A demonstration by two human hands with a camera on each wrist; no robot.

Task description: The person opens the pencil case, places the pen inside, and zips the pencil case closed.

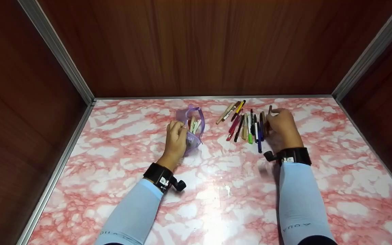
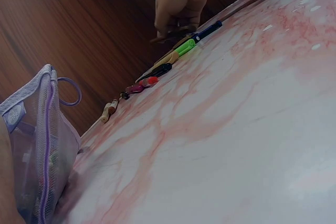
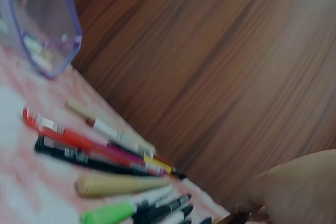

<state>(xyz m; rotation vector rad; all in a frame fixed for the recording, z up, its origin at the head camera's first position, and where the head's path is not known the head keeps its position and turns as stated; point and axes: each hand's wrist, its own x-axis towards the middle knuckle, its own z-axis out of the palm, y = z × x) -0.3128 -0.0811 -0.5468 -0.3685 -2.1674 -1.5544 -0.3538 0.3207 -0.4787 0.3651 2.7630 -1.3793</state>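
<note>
My left hand (image 1: 176,137) grips the near left side of a purple mesh pencil case (image 1: 193,140), whose mouth gapes open. Light-coloured pens (image 1: 195,126) stand inside it; the rest of the contents blur behind the mesh. At the right end of a spread of pens, my right hand (image 1: 283,124) pinches a dark brown pen (image 1: 270,109), its tip raised. Nearest that hand lie a blue pen (image 1: 260,147), a green-capped marker (image 1: 250,137) and a beige marker (image 1: 244,131). In the left wrist view, the case (image 2: 58,145) hides most of the left hand.
Left of the row lie black and red pens (image 1: 230,135). Behind them, a yellow pen (image 1: 239,109) and a beige pen (image 1: 224,117) slant near the back edge. Brown wood panels (image 1: 196,47) enclose the pink-and-white marbled table (image 1: 121,153) at back and sides.
</note>
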